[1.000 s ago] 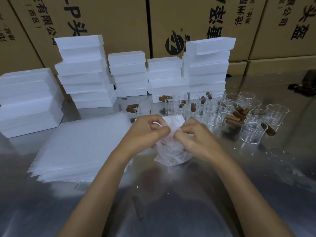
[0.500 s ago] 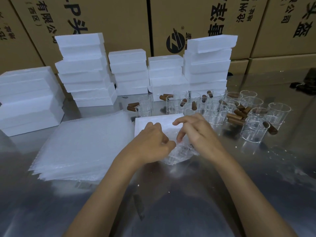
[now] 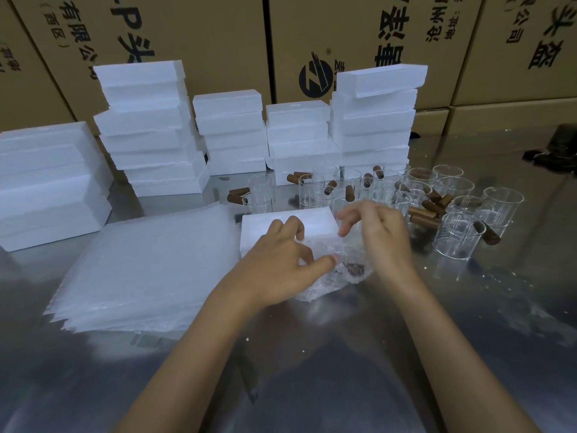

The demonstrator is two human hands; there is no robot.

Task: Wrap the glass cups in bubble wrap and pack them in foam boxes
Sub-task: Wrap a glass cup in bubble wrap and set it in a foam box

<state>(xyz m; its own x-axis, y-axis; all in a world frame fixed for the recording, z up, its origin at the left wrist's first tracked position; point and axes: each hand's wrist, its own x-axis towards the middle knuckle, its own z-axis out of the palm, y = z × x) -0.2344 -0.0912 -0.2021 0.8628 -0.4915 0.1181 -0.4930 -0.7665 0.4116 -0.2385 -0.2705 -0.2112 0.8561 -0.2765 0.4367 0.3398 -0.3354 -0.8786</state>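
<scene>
Before the foam box (image 3: 265, 226), hands on bubble-wrapped cup (image 3: 340, 271).

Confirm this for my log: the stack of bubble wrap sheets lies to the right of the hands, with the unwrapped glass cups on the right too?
Not quite. The head view shows the stack of bubble wrap sheets lying to the left of the hands; the unwrapped glass cups are on the right, as stated.

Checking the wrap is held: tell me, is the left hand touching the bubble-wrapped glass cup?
Touching. Head view shows the left hand gripping the bubble-wrapped glass cup.
</scene>
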